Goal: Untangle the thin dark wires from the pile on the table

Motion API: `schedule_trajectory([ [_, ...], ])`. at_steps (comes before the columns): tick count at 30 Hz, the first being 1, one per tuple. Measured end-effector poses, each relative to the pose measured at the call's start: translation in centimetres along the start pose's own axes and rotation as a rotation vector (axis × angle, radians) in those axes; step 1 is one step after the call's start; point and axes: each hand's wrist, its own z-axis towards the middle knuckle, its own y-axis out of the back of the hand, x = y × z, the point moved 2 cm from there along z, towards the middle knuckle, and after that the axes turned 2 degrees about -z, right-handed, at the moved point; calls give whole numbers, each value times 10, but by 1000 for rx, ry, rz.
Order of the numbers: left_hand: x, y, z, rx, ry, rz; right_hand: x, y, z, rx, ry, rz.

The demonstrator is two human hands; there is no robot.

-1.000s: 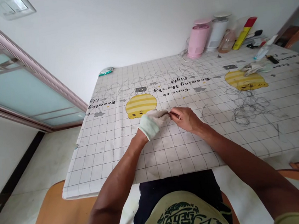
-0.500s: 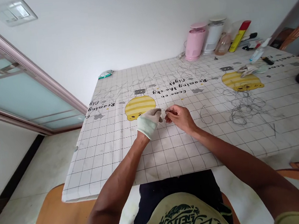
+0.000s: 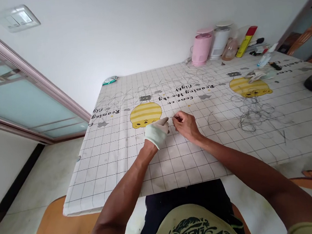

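Observation:
My left hand [image 3: 157, 130], in a pale work glove, is over the table with thumb and forefinger pinched together. Close by on its right, my bare right hand [image 3: 184, 125] also pinches, its other fingers curled in. The fingertips face each other across a small gap. Whatever they hold is too fine to make out. Right of my right hand lies a loose loop of thin dark thread or wire [image 3: 214, 121]. Farther right, a tangled heap of similar dark strands [image 3: 252, 116] spreads over the cloth.
A checked tablecloth [image 3: 108, 166] covers the table against the wall. At the back right stand a pink cylindrical device [image 3: 201, 49], a white one [image 3: 217, 43], bottles and a yellow-red box [image 3: 246, 41]. A crumpled glove [image 3: 259, 73] lies near them. A green-white packet [image 3: 110, 80] sits at the far left corner.
The view has shifted slightly. Both hands stay almost in place, still pinching; my left hand has turned a little, and the right fingers are curled somewhat tighter.

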Motion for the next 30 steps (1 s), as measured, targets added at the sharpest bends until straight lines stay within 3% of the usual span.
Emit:
schedule_trajectory([
  [9,8,-8,11,51,-87,505,-3,-12,8,8,-34,-61],
  [14,12,-4,13,-6,-92,435,-1,-10,11,-18,102,-118],
  [22,12,-3,12,-29,-69,285,-1,-8,7,-9,130,-145],
  [30,16,-12,14,39,-169,598,0,-11,7,-13,83,-134],
])
